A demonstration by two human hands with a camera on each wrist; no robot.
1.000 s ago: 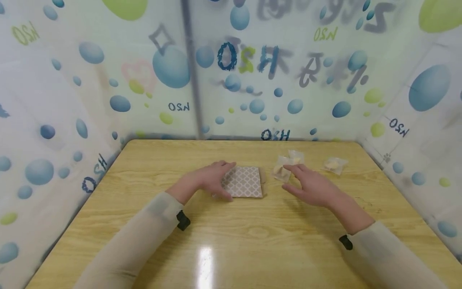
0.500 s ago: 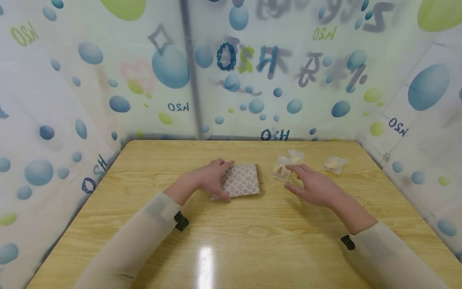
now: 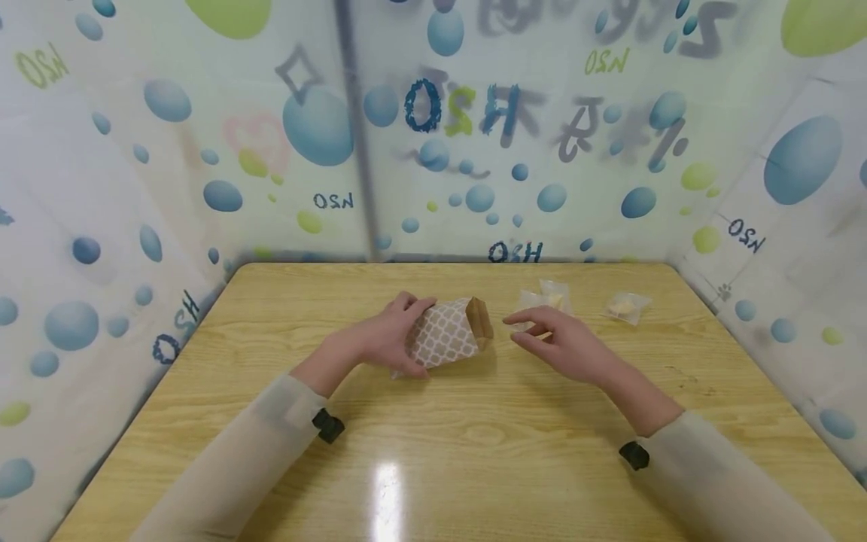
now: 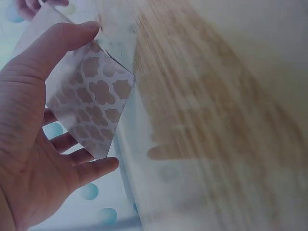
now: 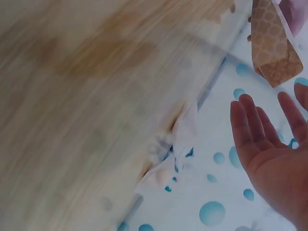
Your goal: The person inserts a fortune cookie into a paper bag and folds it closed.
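A small paper bag (image 3: 440, 335), brown with a white lattice print, is tilted in my left hand (image 3: 386, 339), its mouth gaping to the right and showing brown inside. The left wrist view has my thumb on the near face of the bag (image 4: 101, 91) and the other fingers behind it. Just right of the mouth is my right hand (image 3: 572, 350), fingers slightly bent and holding nothing. In the right wrist view the bag's mouth (image 5: 279, 67) lies beyond those fingertips. Behind the right hand are two clear packets, one partly hidden, the other packet (image 3: 555, 292) holding something pale yellow.
Farther right on the wooden table (image 3: 433, 444) lies another clear packet (image 3: 626, 307) with pale contents. A curtain (image 3: 433, 188) with blue and green dots hangs behind the table's far edge and along both sides.
My left hand has tipped the bag up from lying flat, and its mouth has opened. My right hand has moved left off the packets towards the mouth.
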